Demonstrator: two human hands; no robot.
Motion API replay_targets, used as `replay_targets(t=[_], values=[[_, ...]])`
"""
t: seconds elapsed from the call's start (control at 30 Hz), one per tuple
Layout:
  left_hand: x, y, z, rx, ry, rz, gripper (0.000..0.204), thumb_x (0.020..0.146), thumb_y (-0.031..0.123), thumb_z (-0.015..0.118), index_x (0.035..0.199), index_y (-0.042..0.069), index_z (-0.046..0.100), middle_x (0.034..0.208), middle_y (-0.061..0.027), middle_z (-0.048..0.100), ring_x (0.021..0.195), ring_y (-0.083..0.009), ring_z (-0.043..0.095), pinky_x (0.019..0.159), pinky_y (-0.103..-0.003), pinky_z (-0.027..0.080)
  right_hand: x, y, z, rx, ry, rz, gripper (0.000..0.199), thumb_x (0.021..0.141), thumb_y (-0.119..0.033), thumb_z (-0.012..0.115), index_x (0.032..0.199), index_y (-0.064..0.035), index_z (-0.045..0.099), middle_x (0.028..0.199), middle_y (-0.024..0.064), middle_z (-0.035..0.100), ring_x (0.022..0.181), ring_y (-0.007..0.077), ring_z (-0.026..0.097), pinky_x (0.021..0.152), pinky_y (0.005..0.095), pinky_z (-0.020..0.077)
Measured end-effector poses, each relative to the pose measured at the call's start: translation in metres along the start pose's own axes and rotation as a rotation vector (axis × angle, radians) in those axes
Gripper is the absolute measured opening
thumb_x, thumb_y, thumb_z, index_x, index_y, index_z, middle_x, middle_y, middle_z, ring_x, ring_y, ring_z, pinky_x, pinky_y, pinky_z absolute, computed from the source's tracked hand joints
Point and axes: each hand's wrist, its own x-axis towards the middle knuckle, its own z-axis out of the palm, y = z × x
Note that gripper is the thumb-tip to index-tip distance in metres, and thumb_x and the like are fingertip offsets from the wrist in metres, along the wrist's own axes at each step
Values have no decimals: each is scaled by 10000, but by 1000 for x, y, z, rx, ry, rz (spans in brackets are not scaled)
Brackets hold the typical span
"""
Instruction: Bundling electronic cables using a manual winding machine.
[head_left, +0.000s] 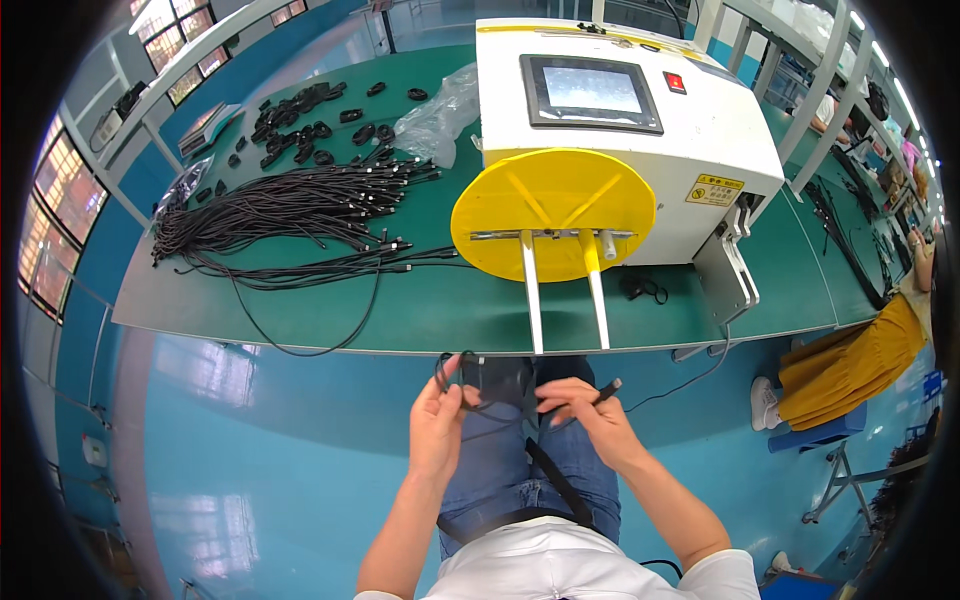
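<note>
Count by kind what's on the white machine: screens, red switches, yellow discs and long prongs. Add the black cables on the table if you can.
Screen: 1
Red switch: 1
Yellow disc: 1
Long prongs: 2
Total: 5
The black cables on the green table overlap too much to count.

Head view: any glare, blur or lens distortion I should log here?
In the head view, bright window-like patches glare off the blue floor and the screen looks washed out; in the head view, the black cable looks faint and smeared between left hand and right hand; in the head view, the green table's front edge bows and the corners go black.
</note>
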Motion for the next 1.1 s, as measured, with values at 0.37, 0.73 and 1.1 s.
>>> replay_targets(t=[0.37,0.73,1.1], values=[[-19,58,-144,256,497,337,152,968,199,505,988,55,550,923,-47,610,894,-138,582,825,-328,482,-17,-31,-79,632,517,3,271,972,-260,490,853,-27,560,841,87,587,807,164,568,656,250,495],[-96,79,-396,1834,182,-859,597,624,378,840,1053,34,607,1032,-151,651,992,-279,613,850,-417,506,-12,-63,-64,294,-9,-221,279,950,-187,518,895,63,628,837,156,617,663,240,626,591,298,534],[-22,108,31,878,-553,396,381,987,219,405,1176,-77,553,1072,-143,646,942,-225,637,883,-328,477,24,-88,22,295,-335,99,246,954,-111,468,968,65,639,931,137,628,704,181,645,583,260,516]])
